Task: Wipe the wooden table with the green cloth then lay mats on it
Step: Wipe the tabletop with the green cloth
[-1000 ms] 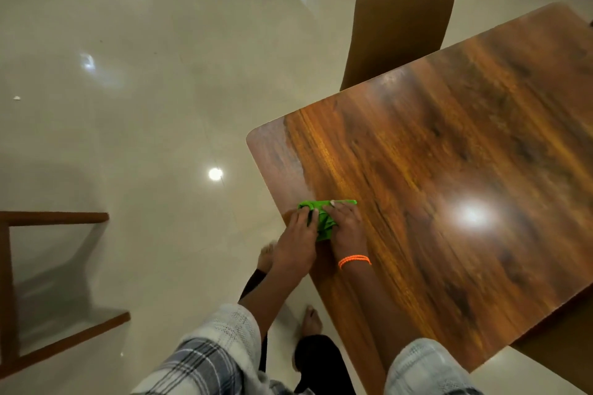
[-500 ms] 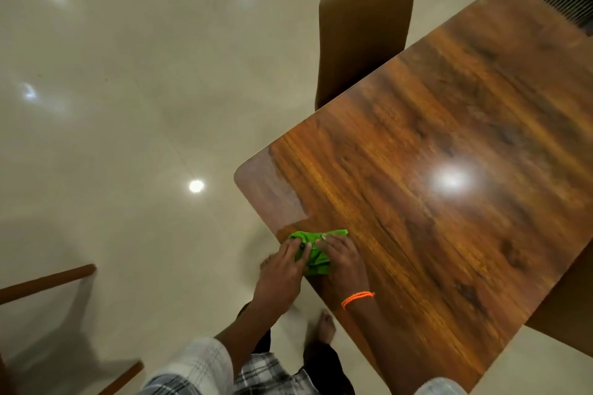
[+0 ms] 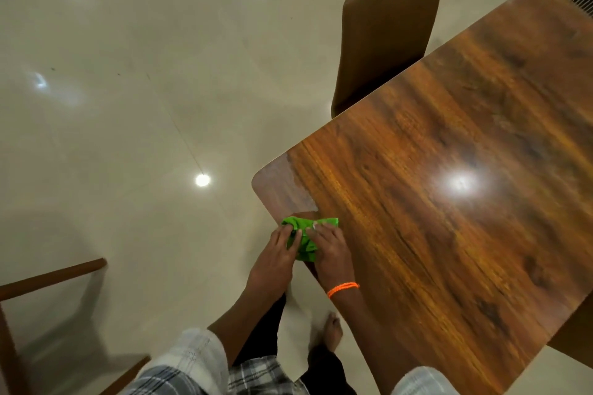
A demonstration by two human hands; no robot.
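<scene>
A crumpled green cloth [image 3: 300, 232] lies on the near left edge of the wooden table [image 3: 449, 234], just below its rounded corner. My left hand [image 3: 275, 255] holds the cloth's left side, fingertips bent over the fabric. My right hand [image 3: 331, 247], with an orange band at the wrist, holds the right side, its fingers bent over the top. The cloth bunches up between the two hands. A paler, dull patch [image 3: 282, 189] covers the table corner just beyond the cloth. No mats are in view.
A brown padded chair [image 3: 385, 35] is pushed against the table's far left side. A wooden frame [image 3: 48, 276] stands at the lower left on the glossy pale floor. My bare foot [image 3: 332, 330] is on the floor beside the table edge.
Both hands stay on the cloth and have slid it a little along the table edge toward the corner. The view has tilted and shifted.
</scene>
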